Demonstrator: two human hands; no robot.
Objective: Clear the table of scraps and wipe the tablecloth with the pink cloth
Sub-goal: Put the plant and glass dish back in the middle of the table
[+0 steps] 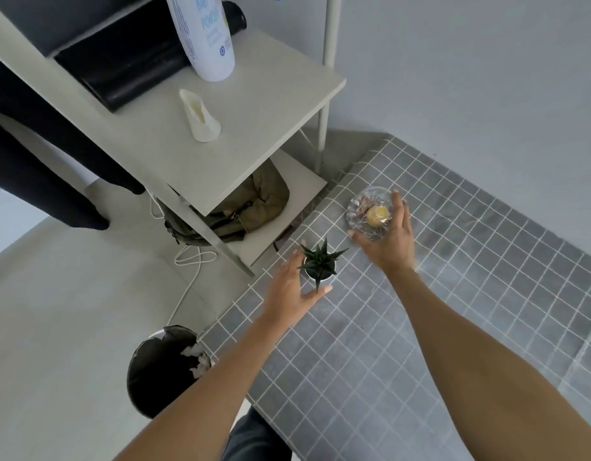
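The grey tablecloth with white grid lines covers the table. Near its far left corner stands a small spiky green plant in a white pot. My left hand reaches round it, with the pot between the straight thumb and fingers. Beyond it, my right hand grips a clear glass bowl by its rim; the bowl holds a yellow round thing and brownish scraps. No pink cloth is in view.
A black-lined bin with white scraps stands on the floor by the table's left edge. A white shelf unit at the back left carries a powder bottle and a white cone; an olive bag lies beneath it.
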